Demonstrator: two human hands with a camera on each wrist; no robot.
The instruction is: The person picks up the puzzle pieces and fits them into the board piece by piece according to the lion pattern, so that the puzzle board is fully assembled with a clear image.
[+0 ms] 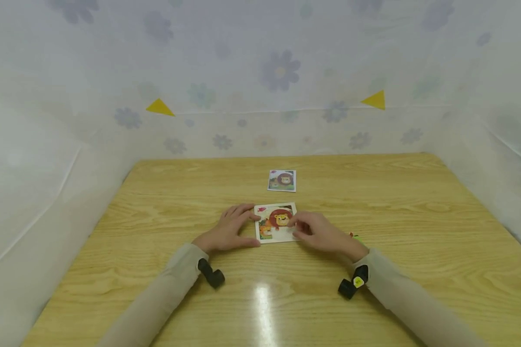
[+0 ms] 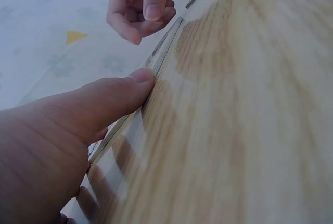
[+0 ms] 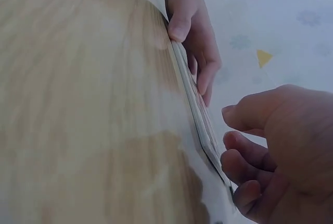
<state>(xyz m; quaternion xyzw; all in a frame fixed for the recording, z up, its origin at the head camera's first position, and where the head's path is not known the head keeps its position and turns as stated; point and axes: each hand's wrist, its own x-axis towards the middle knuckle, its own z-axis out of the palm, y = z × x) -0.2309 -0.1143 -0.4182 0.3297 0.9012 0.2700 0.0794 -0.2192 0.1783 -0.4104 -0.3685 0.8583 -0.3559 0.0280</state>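
A square picture puzzle with a white border (image 1: 282, 236) lies flat on the table, showing a brown-maned lion and a smaller orange animal. Part of its lower right is plain white. My left hand (image 1: 230, 229) holds its left side, the thumb along the near corner and the fingertips at the far part. Over the right edge hovers my right hand (image 1: 323, 233), fingers loosely curled. Nothing shows between thumb and fingers of the right hand (image 3: 281, 151) in the right wrist view; whether its lower fingers touch the board, I cannot tell.
Behind the puzzle lies a printed card (image 1: 282, 180) with a similar lion picture. Small green and red bits (image 1: 357, 237) peek out beyond my right wrist. A pale flowered sheet (image 1: 278, 130) walls the wooden table (image 1: 199, 183) at the back and sides.
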